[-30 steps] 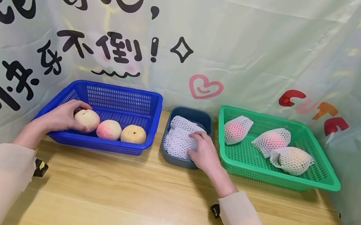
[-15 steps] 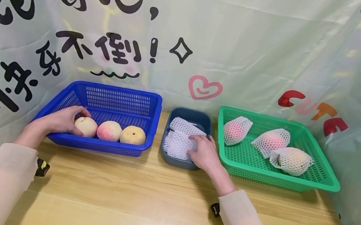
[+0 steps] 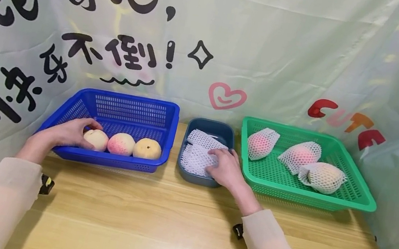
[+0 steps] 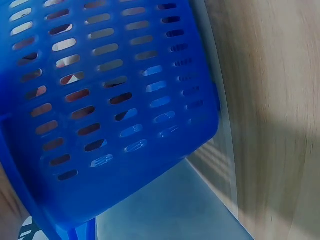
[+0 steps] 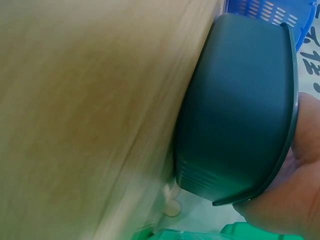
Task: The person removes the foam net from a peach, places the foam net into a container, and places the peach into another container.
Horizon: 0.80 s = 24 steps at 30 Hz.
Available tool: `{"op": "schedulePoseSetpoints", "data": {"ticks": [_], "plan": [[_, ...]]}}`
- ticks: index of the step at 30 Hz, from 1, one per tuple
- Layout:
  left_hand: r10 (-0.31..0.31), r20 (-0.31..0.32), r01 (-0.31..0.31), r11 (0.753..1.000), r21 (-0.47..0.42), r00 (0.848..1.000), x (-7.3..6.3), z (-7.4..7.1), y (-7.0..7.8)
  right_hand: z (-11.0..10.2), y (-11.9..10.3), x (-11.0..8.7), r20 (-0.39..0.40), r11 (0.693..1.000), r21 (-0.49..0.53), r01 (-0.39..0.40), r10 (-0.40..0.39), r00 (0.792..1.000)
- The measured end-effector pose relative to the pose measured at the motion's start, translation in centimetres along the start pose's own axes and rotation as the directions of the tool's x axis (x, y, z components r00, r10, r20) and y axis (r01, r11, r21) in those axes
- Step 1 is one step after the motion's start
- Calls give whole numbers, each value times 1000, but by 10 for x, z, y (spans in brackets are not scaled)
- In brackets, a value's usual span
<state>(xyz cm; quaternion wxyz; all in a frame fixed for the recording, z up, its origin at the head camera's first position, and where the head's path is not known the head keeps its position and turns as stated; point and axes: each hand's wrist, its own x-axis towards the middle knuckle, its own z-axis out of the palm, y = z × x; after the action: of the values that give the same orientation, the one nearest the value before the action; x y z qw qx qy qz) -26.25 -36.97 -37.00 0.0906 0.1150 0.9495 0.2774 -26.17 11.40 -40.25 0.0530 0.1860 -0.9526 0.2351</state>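
Observation:
In the head view, my left hand (image 3: pixel 70 133) reaches over the near left side of the blue basket (image 3: pixel 135 105), fingers and thumb curved round a pale peach (image 3: pixel 96 140). Beside that peach sit a pink-blushed peach (image 3: pixel 121 143) and a yellow round fruit (image 3: pixel 147 149). My right hand (image 3: pixel 225 167) lies over the near right side of a dark blue tub (image 3: pixel 196 180), fingertips apart at a white foam fruit net (image 3: pixel 195 159). Another foam net (image 3: pixel 206 139) lies behind it. The right wrist view shows the tub's side, with my thumb (image 5: pixel 280 210) at its rim.
A green basket (image 3: pixel 272 187) stands to the right and contains three netted fruits: one at its left (image 3: pixel 261 145), one in the middle (image 3: pixel 301 156) and a yellowish one (image 3: pixel 324 177). A printed curtain (image 3: pixel 281 59) hangs behind the containers on the wooden table (image 3: pixel 150 226).
My left hand has lowered the pale peach slightly into the blue basket, level with the other two fruits. The right hand has stayed over the tub, almost still.

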Motion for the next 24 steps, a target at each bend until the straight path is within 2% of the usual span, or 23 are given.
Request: {"op": "schedulePoseSetpoints", "data": {"ticks": [6,15,24], "plan": [[-15,-1,15,1000,3,1000,-1,0,5,-1,2,-1,-30,1000,30,7,-6,1000],[-39,-33,39,999,11,999,-3,2,6,-4,-1,-6,-99,991,136,8,6,995],[-47,-93,50,998,38,995,-1,4,6,-11,-13,-13,-216,969,239,65,-12,976]]}}
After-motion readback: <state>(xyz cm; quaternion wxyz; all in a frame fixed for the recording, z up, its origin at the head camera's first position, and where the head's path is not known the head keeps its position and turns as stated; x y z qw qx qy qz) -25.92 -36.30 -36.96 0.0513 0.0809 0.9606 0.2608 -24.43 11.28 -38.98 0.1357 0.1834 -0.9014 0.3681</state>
